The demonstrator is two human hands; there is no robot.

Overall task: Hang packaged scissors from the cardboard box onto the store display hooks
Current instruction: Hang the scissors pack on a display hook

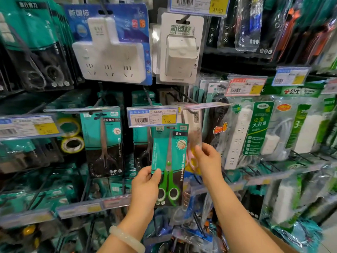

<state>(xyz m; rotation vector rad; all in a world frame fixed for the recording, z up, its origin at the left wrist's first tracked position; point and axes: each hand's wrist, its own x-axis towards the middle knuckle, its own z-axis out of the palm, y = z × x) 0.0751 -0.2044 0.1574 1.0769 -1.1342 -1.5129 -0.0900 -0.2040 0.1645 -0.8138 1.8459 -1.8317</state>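
A teal and black pack of green-handled scissors (170, 161) is held upright in front of the middle display hook, its top just under a price tag (152, 116). My left hand (145, 187) grips the pack's lower left edge with the thumb on its front. My right hand (206, 157) pinches a clear pack (193, 136) with pink and yellow contents right behind the green scissors. A bare hook (190, 111) sticks out above that pack. The cardboard box (284, 241) shows only as a brown edge at the bottom right.
Black-handled scissors packs (104, 143) hang to the left, tape rolls (72, 136) beside them. White socket adapters (109, 46) hang above, power strips (242, 136) to the right. Loose packaged goods (191, 232) lie below my arms. Wire hooks and price tags jut out all along the racks.
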